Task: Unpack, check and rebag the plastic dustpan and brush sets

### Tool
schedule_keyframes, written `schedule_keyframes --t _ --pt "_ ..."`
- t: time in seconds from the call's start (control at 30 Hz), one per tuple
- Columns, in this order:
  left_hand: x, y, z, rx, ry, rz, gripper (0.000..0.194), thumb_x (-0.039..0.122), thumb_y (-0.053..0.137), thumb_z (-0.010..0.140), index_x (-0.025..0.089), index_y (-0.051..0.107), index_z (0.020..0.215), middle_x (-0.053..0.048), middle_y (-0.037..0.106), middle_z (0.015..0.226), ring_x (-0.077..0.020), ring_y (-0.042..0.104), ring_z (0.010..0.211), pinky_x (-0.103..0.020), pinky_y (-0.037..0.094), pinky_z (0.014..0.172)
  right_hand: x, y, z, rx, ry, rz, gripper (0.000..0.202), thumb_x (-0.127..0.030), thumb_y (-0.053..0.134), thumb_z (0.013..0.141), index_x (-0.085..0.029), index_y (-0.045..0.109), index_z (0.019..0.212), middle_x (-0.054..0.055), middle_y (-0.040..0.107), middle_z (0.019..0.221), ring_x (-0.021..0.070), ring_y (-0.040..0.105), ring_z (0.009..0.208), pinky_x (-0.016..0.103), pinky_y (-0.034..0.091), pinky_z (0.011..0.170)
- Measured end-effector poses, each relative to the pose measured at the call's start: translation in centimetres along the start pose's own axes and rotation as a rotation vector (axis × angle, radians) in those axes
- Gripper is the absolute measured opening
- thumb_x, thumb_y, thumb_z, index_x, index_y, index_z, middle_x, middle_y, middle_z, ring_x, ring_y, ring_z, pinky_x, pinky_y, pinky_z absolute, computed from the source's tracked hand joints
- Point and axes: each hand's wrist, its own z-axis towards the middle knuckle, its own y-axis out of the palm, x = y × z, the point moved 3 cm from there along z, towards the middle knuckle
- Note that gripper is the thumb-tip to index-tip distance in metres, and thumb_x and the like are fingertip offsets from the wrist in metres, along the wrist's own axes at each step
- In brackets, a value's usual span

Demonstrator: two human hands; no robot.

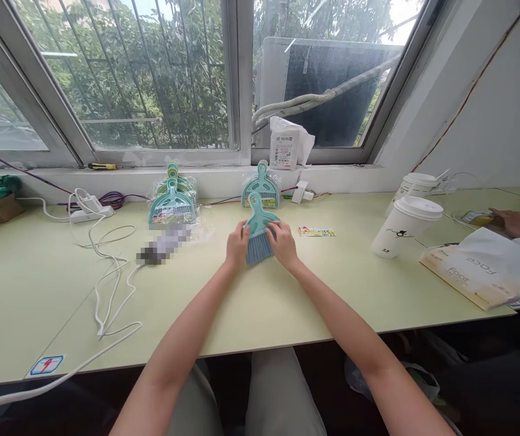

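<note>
A small teal dustpan [269,217] with a grey-bristled hand brush [258,247] nested against it stands tilted above the table, handle end up. My left hand [238,245] grips its left edge, and my right hand [282,243] grips its right edge with the fingers over the front. Just behind it, a wrapped dustpan set [262,181] leans against the sill wall. Farther left, several more wrapped dustpan sets [172,200] stand in a stack. A printed label card [316,232] lies flat to the right of my right hand.
White cables and a power strip [91,211] spread over the left side. Two white paper cups, the nearer cup [400,227] lidded, stand right, beside a tissue pack [468,272]. Another person's hand [514,223] rests at far right. A screwdriver [102,166] and box [287,145] sit on the sill.
</note>
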Motion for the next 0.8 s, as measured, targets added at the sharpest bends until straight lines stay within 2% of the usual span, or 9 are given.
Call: schedule_keyframes --t 0.07,0.13,0.2,0.3,0.43,0.57,0.7,0.8 --pt "1.8 0.4 -1.0 -0.070 0.118 0.073 0.046 0.045 0.036 0.093 0.023 0.048 0.132 -0.008 0.068 0.104 -0.0221 0.064 0.091 -0.031 0.045 0.083 -0.9 -0.2 -0.4 0.047 -0.075 -0.151 0.030 -0.039 0.043 0.091 -0.022 0.058 0.110 0.010 0.057 0.116 0.0249 0.045 0.116 0.040 0.038 0.100" --pt "3.0 0.4 -1.7 -0.114 0.207 0.090 0.047 0.044 0.036 0.094 0.025 0.045 0.136 -0.007 0.065 0.114 -0.0225 0.063 0.095 -0.031 0.045 0.084 -1.0 -0.6 -0.3 0.092 -0.089 -0.228 0.026 -0.038 0.039 0.092 -0.020 0.056 0.103 0.011 0.057 0.106 0.0249 0.047 0.106 0.039 0.040 0.094" --pt "3.5 0.2 -1.8 -0.145 0.245 0.075 0.045 0.042 0.033 0.095 0.028 0.045 0.135 -0.006 0.064 0.119 -0.0219 0.063 0.096 -0.030 0.045 0.083 -0.9 -0.9 -0.1 0.130 -0.109 -0.284 0.024 -0.039 0.039 0.092 -0.020 0.054 0.094 0.010 0.056 0.097 0.0244 0.048 0.098 0.037 0.040 0.089" --pt "3.0 -0.3 -1.2 -0.172 0.236 0.117 0.043 0.039 0.027 0.097 0.030 0.044 0.136 -0.004 0.064 0.118 -0.0208 0.064 0.092 -0.028 0.044 0.078 -1.3 -1.2 0.0 0.165 -0.172 -0.352 0.021 -0.039 0.041 0.091 -0.020 0.050 0.088 0.009 0.053 0.094 0.0237 0.046 0.094 0.036 0.039 0.086" --pt "0.9 -1.7 0.4 -0.110 0.115 0.347 0.041 0.037 0.026 0.097 0.028 0.049 0.130 -0.006 0.069 0.100 -0.0220 0.064 0.083 -0.028 0.043 0.072 -2.9 -2.1 -0.3 0.177 -0.182 -0.323 0.017 -0.031 0.036 0.091 -0.022 0.048 0.084 0.006 0.053 0.089 0.0212 0.047 0.089 0.032 0.038 0.081" --pt "-1.8 -3.9 2.0 -0.009 -0.033 0.508 0.041 0.036 0.024 0.096 0.022 0.056 0.118 -0.009 0.068 0.084 -0.0250 0.064 0.079 -0.030 0.041 0.066 -3.5 -3.3 0.2 0.126 -0.070 -0.311 0.022 -0.039 0.039 0.090 -0.022 0.052 0.082 0.005 0.057 0.087 0.0198 0.051 0.089 0.029 0.037 0.074" --pt "-3.8 -4.7 2.5 -0.074 -0.212 0.679 0.038 0.034 0.030 0.093 0.018 0.063 0.101 -0.015 0.068 0.088 -0.0294 0.063 0.085 -0.033 0.042 0.067 -0.9 -3.9 1.4 -0.018 0.058 -0.553 0.024 -0.043 0.051 0.082 -0.021 0.060 0.081 0.008 0.063 0.091 0.0241 0.053 0.094 0.033 0.035 0.078" --pt "-4.0 -4.6 2.2 -0.073 -0.271 0.790 0.039 0.037 0.032 0.092 0.018 0.064 0.103 -0.016 0.068 0.092 -0.0300 0.064 0.087 -0.035 0.043 0.070 2.5 -4.5 1.9 -0.080 0.140 -0.793 0.028 -0.042 0.055 0.079 -0.016 0.065 0.083 0.015 0.065 0.095 0.0298 0.053 0.098 0.041 0.031 0.085"
